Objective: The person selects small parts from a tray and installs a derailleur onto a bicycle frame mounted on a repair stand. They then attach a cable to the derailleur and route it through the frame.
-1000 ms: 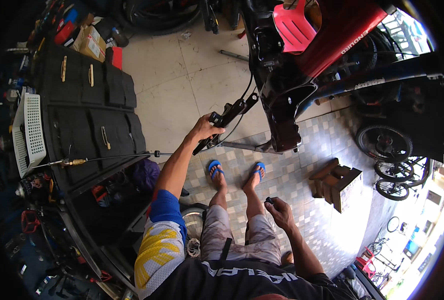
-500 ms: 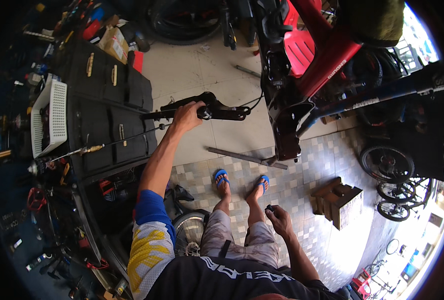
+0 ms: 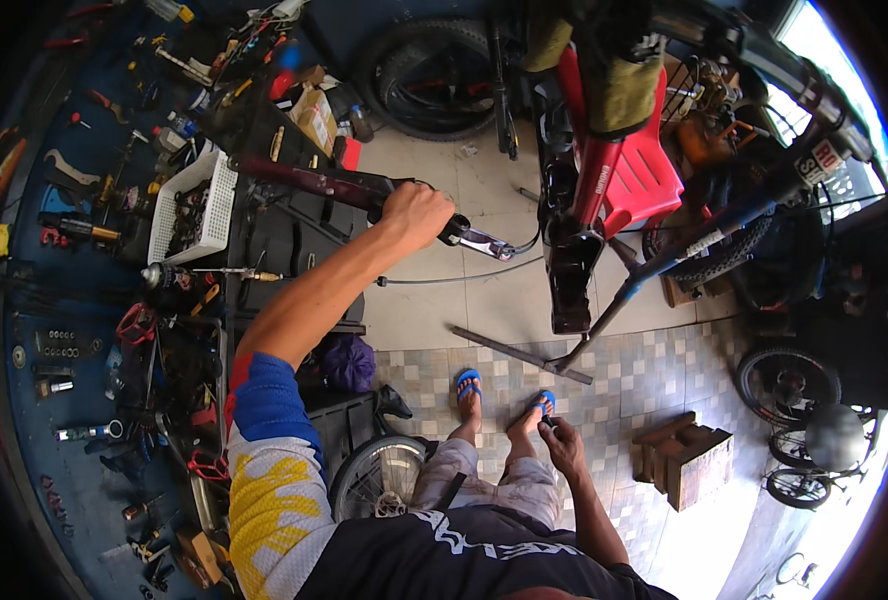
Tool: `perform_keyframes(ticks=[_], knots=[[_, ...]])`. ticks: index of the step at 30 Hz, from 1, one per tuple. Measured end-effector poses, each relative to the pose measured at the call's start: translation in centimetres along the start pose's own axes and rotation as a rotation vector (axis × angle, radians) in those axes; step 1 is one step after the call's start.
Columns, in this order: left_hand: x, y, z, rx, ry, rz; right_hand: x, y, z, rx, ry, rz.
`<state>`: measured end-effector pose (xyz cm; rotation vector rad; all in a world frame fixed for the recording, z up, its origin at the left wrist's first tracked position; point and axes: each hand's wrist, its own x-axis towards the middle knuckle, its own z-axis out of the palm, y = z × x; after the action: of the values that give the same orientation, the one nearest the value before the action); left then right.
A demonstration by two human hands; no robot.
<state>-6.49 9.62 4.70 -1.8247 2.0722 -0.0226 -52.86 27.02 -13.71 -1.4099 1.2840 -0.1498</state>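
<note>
My left hand (image 3: 416, 215) is wrapped around a dark red and black bicycle frame arm (image 3: 309, 180), which lies sideways with one end near the white basket. At its other end a silver-edged black link (image 3: 486, 243) sticks out past my knuckles, beside a dark cable. To the right hangs a red and black bicycle frame (image 3: 571, 260), with an olive cloth (image 3: 624, 95) wrapped on its tube. Low by my knee, my right hand (image 3: 564, 447) is closed on a small dark thing, mostly hidden by the fingers.
A blue repair stand (image 3: 654, 265) rises at the right, its grey foot bar (image 3: 519, 352) on the floor. A wooden box (image 3: 686, 460) sits to the right of my feet. At left are a white basket (image 3: 196, 210) and a wall of tools. A red chair (image 3: 644, 160) stands behind the frame.
My left hand has shifted slightly right, and the frame arm has swung so its long reddish tube now shows over the bench. The right hand stays low, still closed.
</note>
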Motion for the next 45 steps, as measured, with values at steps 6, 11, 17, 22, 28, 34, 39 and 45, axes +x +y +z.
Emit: perform_keyframes(ticks=[6,11,17,22,28,34,39,45], knots=[[-2.8,5.4,-3.5,-0.102,-0.105,-0.169,-1.0,1.6,-3.3,-0.005,0.039,-0.021],[-4.8,9.8,-3.7,-0.140,-0.198,-0.288,-1.5,5.7,-7.2,0.047,0.135,-0.024],[-5.1,15.6,-4.6,-0.410,-0.359,-0.465,-3.1,7.8,-13.2,0.116,0.149,0.169],[-6.1,19.4,-1.3,-0.607,-0.376,-0.535,-3.9,9.7,-14.8,0.063,0.211,0.062],[-6.7,21.2,4.4,-0.905,-0.363,-0.628,-5.7,8.9,-13.7,0.130,0.329,0.120],[-7.5,19.1,7.8,-1.031,-0.315,-0.625,-1.1,10.7,-6.3,0.565,0.322,0.255],[-7.9,17.9,7.9,-1.056,-0.306,-0.591,5.1,8.7,1.6,0.674,0.043,0.407],[-8.0,15.6,9.2,-1.253,-0.386,-0.483,11.7,5.1,12.1,0.820,0.035,0.434]])
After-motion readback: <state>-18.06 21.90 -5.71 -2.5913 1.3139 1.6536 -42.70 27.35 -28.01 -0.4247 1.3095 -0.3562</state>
